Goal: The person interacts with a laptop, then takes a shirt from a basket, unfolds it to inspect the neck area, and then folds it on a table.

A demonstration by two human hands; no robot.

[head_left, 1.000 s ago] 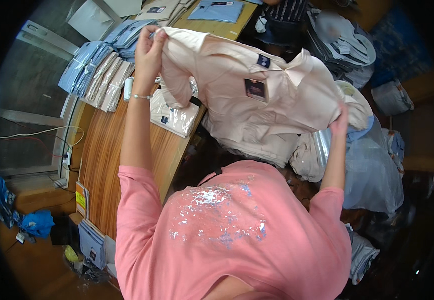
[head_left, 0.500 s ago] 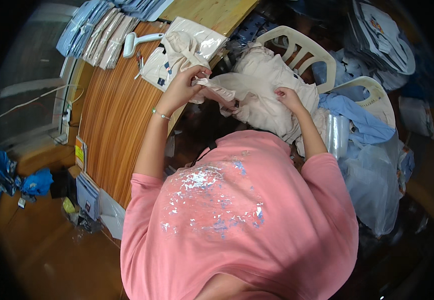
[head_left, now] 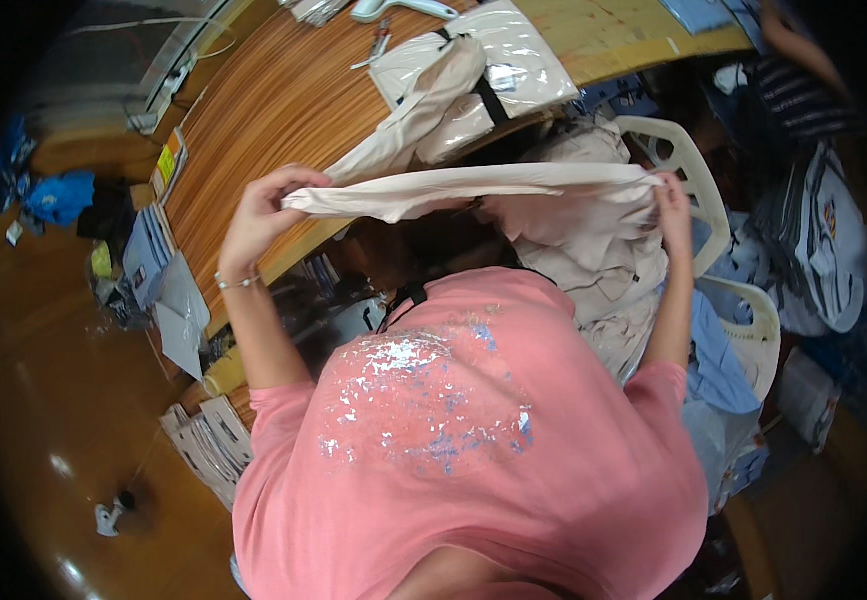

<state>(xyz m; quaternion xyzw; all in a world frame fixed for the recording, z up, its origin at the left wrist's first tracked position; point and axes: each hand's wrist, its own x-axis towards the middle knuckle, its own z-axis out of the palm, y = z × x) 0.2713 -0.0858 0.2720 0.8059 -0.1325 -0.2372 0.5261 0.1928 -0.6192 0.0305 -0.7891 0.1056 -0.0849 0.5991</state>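
A cream garment [head_left: 474, 184] is drawn out lengthwise in front of me, in a narrow folded band. My left hand [head_left: 270, 214] pinches one end of it beside the table's edge. At the other end, my right hand [head_left: 674, 215] grips the cloth by the white chair. A second long piece of cream cloth [head_left: 404, 125] runs from near my left hand up onto the table; whether it belongs to the same garment I cannot tell. Under its upper end lies a plastic-wrapped cream package [head_left: 534, 65]. More pale clothing [head_left: 594, 255] is heaped below my right hand.
On the striped wooden table [head_left: 254, 110] lie a light lint roller [head_left: 404, 9] and small red-handled tool [head_left: 381, 40]. White plastic chairs [head_left: 709, 190] stand at right, with stacked garments [head_left: 814, 240] beyond. Another person's arm [head_left: 804, 45] shows at upper right. Bundles [head_left: 209, 450] lie lower left.
My hands have moved apart, left hand leftward and right hand rightward, stretching the cream cloth that was bunched between them. The view has shifted, and another person's arm now shows.
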